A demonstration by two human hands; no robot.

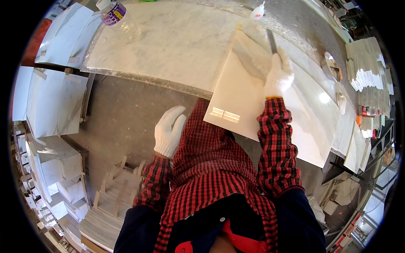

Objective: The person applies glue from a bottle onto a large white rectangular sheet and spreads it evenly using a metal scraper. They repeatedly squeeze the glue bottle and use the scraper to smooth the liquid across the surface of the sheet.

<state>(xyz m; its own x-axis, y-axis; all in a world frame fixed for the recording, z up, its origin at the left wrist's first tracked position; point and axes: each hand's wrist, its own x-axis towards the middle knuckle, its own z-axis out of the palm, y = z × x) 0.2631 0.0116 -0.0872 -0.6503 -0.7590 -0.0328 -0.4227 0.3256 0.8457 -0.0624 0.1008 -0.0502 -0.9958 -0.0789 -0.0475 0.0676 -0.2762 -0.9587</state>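
Head view: blade (pixel 271 41) in right hand (pixel 278 76).

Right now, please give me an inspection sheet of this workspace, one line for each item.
Surface: marble slab on the bench, pale and veined.
Job's things: glossy white tile overhanging the slab's near edge; flat metal blade.
Clutter: clear bottle, small glue bottle, tile strips.
Grippers: right hand, gloved, holds the blade on the tile; left hand, gloved, open, hangs free.
Cables: nothing seen.
Surroundings: stacked slabs at left.
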